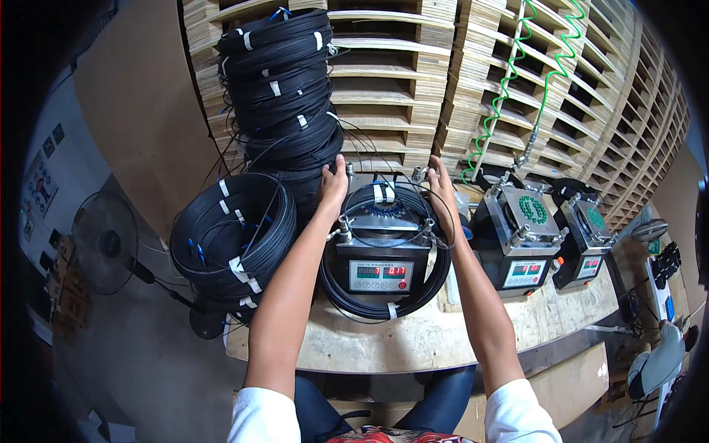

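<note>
A coil of black cable (384,303) lies looped around the box-shaped machine with 2 red displays (381,275), at the middle of the wooden counter (413,340). My left hand (334,184) and right hand (440,181) rest on the coil's far side, fingers curled over the cable. To the left sit a taped coil (225,244) and a tall stack of coils (284,96); to the right, 2 similar machines (521,240) stand before stacked wooden pallets (399,81).

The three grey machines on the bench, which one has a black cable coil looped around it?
The leftmost machine, between both hands; a black cable coil rings it. The other two to its right have none.
</note>
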